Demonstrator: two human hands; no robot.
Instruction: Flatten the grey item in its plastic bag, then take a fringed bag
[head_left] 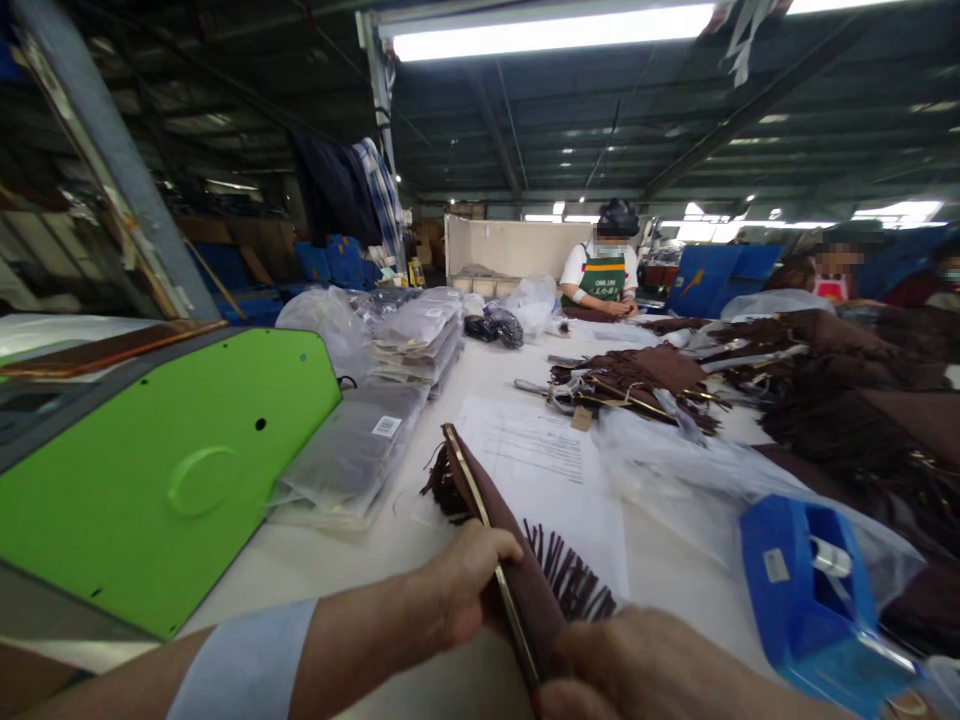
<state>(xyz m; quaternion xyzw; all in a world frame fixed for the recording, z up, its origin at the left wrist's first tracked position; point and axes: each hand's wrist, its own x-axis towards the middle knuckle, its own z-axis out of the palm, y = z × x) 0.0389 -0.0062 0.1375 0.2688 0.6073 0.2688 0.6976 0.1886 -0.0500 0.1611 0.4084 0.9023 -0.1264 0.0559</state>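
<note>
A brown fringed pouch (525, 545), with a gold strip along one edge, slants up from the table between my hands. My left hand (472, 575) is closed around its gold-edged side, thumb lying across the strip. At its near end, my right hand (637, 660) grips the brown fabric and is slightly blurred; part of its fingers is hidden. Dark fringe hangs out on both sides of the pouch. Under and behind it lies a printed sheet (555, 450) on the white table (487, 370).
A green-sided machine (202, 470) stands at left beside stacked clear plastic bags (345, 450). On the right are a blue tape dispenser (802, 590), plastic film (675, 480) and piles of brown fringed pieces (847, 380). A person in a green apron (604, 283) works across the table.
</note>
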